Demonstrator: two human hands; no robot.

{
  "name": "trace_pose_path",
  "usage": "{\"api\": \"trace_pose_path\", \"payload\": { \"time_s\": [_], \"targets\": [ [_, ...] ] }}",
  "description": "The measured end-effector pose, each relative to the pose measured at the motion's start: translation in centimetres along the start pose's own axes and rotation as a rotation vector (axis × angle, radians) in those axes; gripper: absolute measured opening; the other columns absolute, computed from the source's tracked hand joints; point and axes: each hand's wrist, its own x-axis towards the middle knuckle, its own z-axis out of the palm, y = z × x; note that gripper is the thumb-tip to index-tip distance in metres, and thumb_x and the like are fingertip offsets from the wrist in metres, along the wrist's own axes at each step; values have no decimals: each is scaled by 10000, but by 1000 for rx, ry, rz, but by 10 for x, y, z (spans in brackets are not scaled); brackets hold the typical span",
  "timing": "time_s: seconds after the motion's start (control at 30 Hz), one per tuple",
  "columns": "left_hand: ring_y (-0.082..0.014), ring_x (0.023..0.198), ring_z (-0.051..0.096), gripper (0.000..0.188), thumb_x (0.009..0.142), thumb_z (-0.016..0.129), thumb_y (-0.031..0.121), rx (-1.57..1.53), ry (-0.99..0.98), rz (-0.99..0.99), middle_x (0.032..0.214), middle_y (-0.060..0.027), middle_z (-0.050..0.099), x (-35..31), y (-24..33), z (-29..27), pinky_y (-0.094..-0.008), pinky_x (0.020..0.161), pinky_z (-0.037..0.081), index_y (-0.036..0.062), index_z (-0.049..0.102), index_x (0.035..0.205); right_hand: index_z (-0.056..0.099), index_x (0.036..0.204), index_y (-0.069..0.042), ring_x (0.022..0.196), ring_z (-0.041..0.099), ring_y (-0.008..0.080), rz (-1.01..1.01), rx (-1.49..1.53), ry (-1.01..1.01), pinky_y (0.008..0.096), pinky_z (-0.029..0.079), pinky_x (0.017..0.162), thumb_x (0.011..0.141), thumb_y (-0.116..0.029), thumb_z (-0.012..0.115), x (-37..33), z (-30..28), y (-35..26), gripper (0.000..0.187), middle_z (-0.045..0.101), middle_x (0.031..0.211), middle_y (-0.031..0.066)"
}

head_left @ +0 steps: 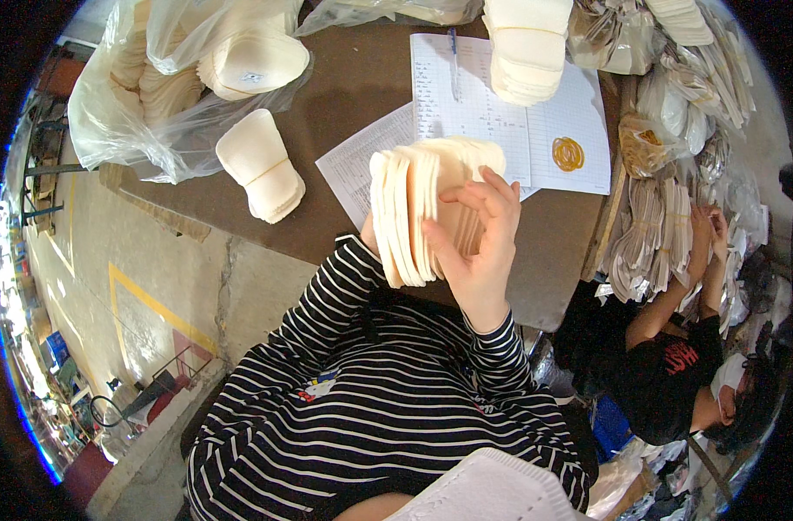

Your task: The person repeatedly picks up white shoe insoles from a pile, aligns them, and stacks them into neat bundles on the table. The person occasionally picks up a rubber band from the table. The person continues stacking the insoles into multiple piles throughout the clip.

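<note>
Brown table: the dark work table [353,78] stretches out beyond the hands, in a busy workshop.
Fanned stack: these soft cream pieces [401,217] stand between the two hands, above the table's near edge; I see no band round them.
Right hand: loosely curled, fingers spread [479,230], its thumb against the pieces; whether it pinches any, I cannot tell.
Left hand: mostly hidden behind the stack [368,236], apparently supporting it; how far it is closed I cannot tell.
Slipping pieces: if the supporting hand slackens, the loose fan could slide apart and drop into the lap, I'd say.
Sticking pieces: layers lying this close could cling, so a thumb might take two as one.
Banded bundles: one cream bundle [260,169] left of the hands, another [528,52] beyond the right hand; two.
Paperwork: one spread notebook [579,104] beyond the right hand, one pen [454,65] on it, at least one printed sheet [344,174] beyond the left hand.
Rubber bands: one heap [568,154] right of the right hand; too tangled to count.
Plastic bag: one large clear bag [110,113] of cream pieces, far left of the hands.
Co-worker: one person [665,373], off to the right.
</note>
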Motion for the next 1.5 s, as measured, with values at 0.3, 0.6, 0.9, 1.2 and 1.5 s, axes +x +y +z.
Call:
{"api": "trace_pose_path", "payload": {
  "time_s": [0.3,0.6,0.9,1.2,1.5],
  "targets": [
    [-305,1304,537,740,996,431,605,96,7,37,1472,-181,481,-8,1,28,-429,1080,492,93,353,1524,689,972,-142,1285,437,370,-206,-182,-26,599,212,1180,762,37,662,2,-4,2,277,504,1309,120],
    [-326,1345,491,901,935,314,769,154,-95,19,1500,-191,432,-7,-1,34,-453,1118,452,118,276,1556,672,911,-45,1307,397,368,-55,-67,-28,492,318,1126,779,-51,706,3,-5,2,137,460,1349,163],
    [-308,1364,469,889,934,317,769,52,-61,-4,1503,-179,423,-10,-2,38,-455,1142,421,138,271,1559,649,945,-48,1306,417,375,-35,-103,-51,479,354,1091,793,-120,760,2,-5,-1,202,433,1395,193],
    [-305,1367,468,907,930,264,788,228,18,63,1504,-164,430,-5,0,41,-448,1143,419,132,276,1557,658,1072,-76,1360,383,467,-48,-74,-116,542,320,1126,821,-129,716,3,-4,-12,262,358,1508,259],
    [-320,1371,452,798,1000,324,674,200,174,130,1496,-158,457,-10,0,65,-460,1157,367,71,342,1521,666,1064,11,1447,270,427,-52,-70,-113,508,239,1175,861,-61,660,-8,5,11,216,319,1539,260]
  ]
}}
